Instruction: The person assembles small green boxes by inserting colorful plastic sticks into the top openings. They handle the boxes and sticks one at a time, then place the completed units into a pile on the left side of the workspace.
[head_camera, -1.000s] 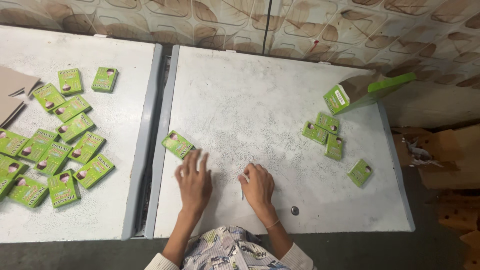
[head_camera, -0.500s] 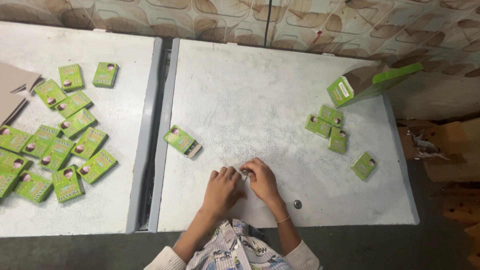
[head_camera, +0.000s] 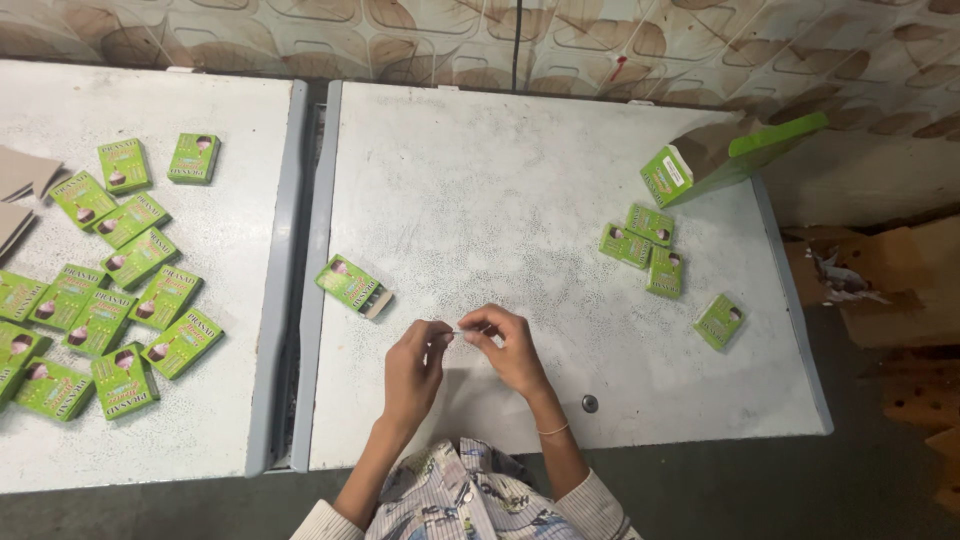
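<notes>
My left hand (head_camera: 415, 368) and my right hand (head_camera: 508, 345) meet over the front middle of the grey table (head_camera: 520, 180). Both pinch a thin, small sliver (head_camera: 457, 335) between their fingertips, too small to identify. A green box (head_camera: 352, 286) with its end open lies on the table just left of my left hand.
Several small green boxes (head_camera: 650, 245) lie at the right, below a larger open green carton (head_camera: 700, 165). Many green boxes (head_camera: 110, 290) cover the left table. A gap (head_camera: 305, 300) separates the two tables. A small round hole (head_camera: 590, 403) sits near the front edge. Cardboard scraps (head_camera: 880, 290) lie on the floor at right.
My hands have lifted off the table and come together, pinching the thin sliver. The open green box now lies apart from my left hand.
</notes>
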